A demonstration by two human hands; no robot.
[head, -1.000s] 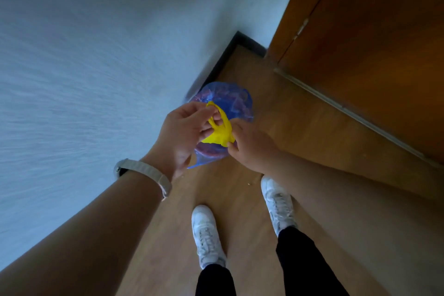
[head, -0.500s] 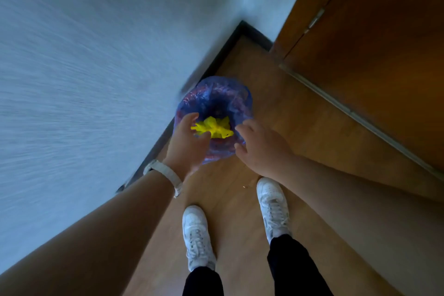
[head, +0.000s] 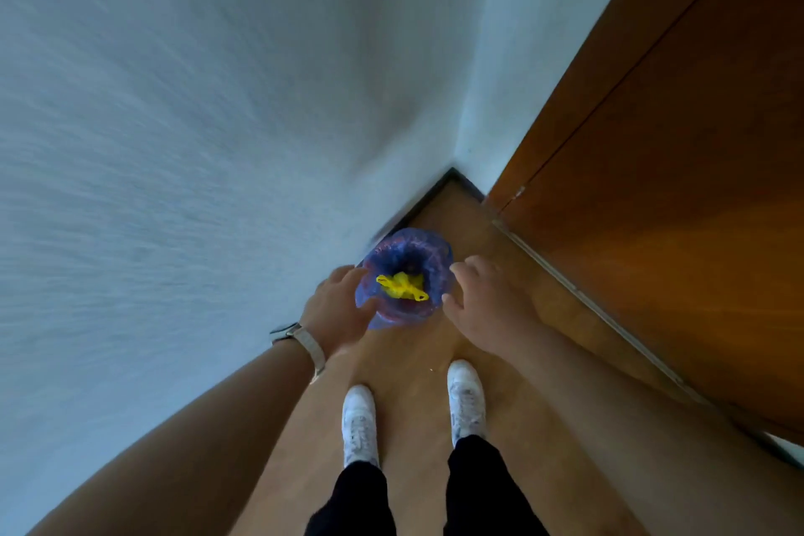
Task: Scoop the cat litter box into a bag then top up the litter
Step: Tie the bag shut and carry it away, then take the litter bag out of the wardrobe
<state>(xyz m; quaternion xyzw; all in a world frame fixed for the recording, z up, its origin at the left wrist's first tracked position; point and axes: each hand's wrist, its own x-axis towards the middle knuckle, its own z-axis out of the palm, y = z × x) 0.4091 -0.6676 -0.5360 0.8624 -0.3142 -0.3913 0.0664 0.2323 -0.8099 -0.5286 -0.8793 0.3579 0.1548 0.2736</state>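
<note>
The left hand (head: pixel 335 309) and right hand (head: pixel 483 300) flank the tied blue bag (head: pixel 409 250), fingers relaxed. A wall (head: pixel 217 122) stands left, a wooden door (head: pixel 674 187) right.

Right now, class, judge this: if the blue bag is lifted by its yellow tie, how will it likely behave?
The blue bag looks thin and crinkled, so probably floppy, sagging below the yellow tie. It bulges round and sits upright on the floor, so likely weighted at the bottom and unlikely to roll.

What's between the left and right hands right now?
The blue bag, its yellow ties bunched on top, sits between the left hand and the right hand. Shown in the head view; both hands are open at its sides.
</note>
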